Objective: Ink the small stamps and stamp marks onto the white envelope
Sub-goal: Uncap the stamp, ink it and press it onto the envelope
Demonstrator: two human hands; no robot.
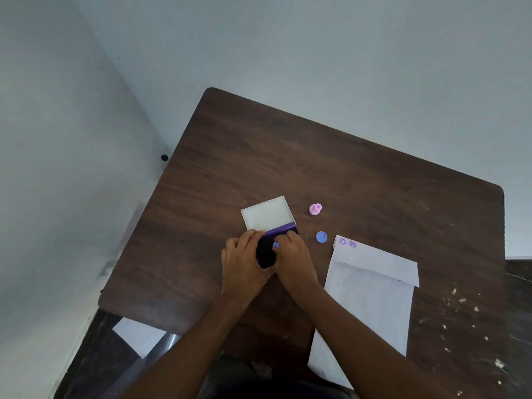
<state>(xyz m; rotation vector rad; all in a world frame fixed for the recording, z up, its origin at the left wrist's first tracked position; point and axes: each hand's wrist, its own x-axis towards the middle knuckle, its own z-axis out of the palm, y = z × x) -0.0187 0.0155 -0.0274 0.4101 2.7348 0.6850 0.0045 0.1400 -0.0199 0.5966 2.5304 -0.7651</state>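
An ink pad with a dark purple inking surface lies open on the brown table, its white lid folded back. My left hand grips the pad's left side. My right hand pinches a small blue stamp down onto the dark pad. A pink stamp stands to the right of the lid. A blue round cap lies nearer the white envelope, which carries two purple marks at its top left corner.
The table stands in a corner against pale walls. White flecks dot its right side. A white sheet lies below the table's left edge. The envelope's near end overhangs the front edge.
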